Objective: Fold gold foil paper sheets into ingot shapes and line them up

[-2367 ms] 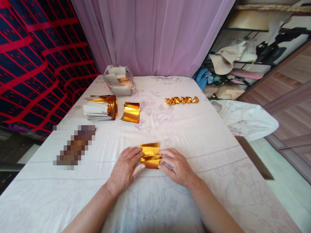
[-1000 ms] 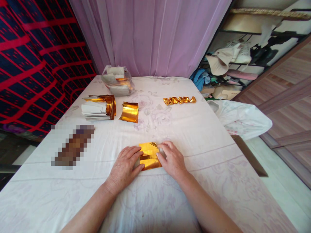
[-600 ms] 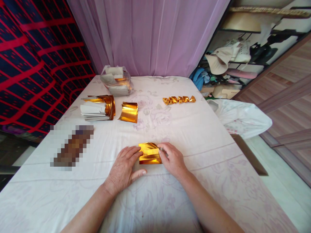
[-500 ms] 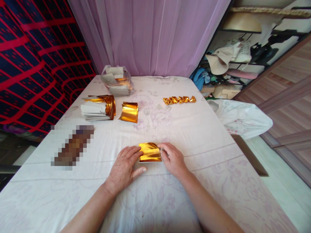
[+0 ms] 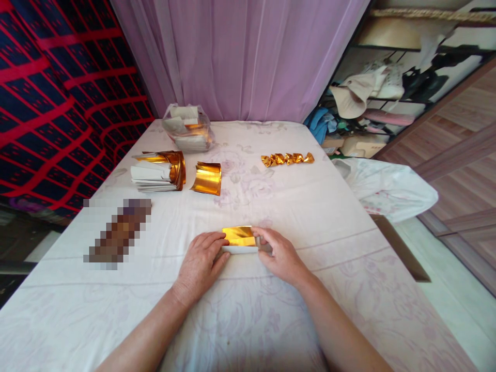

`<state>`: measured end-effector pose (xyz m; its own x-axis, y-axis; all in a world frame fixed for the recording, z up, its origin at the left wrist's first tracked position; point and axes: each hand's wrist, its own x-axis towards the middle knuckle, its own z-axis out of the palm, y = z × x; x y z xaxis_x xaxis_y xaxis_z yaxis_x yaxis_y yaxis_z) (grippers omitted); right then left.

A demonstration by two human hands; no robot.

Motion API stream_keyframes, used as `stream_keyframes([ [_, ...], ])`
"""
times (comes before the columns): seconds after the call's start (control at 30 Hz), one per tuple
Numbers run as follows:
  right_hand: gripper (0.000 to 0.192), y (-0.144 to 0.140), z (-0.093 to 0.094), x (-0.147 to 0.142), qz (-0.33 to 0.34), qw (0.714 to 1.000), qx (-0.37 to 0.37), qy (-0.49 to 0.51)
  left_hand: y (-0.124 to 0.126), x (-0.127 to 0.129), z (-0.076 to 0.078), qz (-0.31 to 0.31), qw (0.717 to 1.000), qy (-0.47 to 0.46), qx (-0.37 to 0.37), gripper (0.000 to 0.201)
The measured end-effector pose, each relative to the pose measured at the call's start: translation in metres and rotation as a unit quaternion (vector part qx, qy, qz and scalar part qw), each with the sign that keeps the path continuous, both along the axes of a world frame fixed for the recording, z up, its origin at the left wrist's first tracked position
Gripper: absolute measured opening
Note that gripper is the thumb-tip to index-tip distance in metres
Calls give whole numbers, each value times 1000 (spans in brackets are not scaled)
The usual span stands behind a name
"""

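Observation:
A small sheet of gold foil paper (image 5: 239, 236) lies on the table between my hands, its near edge turned up so that a strip of the white back shows. My left hand (image 5: 203, 254) grips its left end, fingers on top and thumb at the near edge. At the right end, my right hand (image 5: 276, 252) pinches the sheet between curled fingers and thumb. Beyond them lie a few curved gold sheets (image 5: 208, 178) and, left of those, a thick folded stack of gold and white paper (image 5: 157, 173). A row of folded gold pieces (image 5: 287, 159) rests at the far right.
A clear plastic bag of paper (image 5: 188, 129) stands at the table's far left. The flowered tablecloth (image 5: 248, 320) covers the table. A blurred-out item (image 5: 118, 232) lies on the left. Beyond the right edge are a white bag (image 5: 391, 188) and shelves with a cap (image 5: 354, 93).
The near edge of the gold sheet has been lifted and turned up, baring its white back. My left thumb has moved in towards the sheet, and my right fingers have curled more around its end.

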<state>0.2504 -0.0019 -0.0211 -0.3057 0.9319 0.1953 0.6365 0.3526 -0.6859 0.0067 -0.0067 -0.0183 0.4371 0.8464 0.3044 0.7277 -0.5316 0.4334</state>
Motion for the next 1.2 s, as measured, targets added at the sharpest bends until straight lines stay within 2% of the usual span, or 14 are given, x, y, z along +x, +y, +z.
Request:
stream_keyframes([
  [0.2, 52, 2, -4, 1, 6, 1000, 14, 7, -1, -1, 0, 0, 1000, 0, 1, 23],
  [0.4, 29, 4, -2, -5, -45, 997, -43, 49, 1, -5, 2, -31, 999, -15, 8, 39],
  [0.6, 43, 5, -4, -12, -92, 988, -107, 62, 1, -7, 3, -39, 999, -27, 11, 39],
  [0.8, 43, 3, -7, -13, -111, 978, -97, 147, -3, -5, 2, -24, 998, -24, 52, 26],
  [0.93, 41, 3, -6, -17, -111, 954, -125, 249, -5, -3, 4, -28, 996, -15, 79, 20],
  [1.2, 44, 5, 6, -20, -135, 877, -246, 390, -6, 0, 7, -11, 994, -27, 109, 27],
])
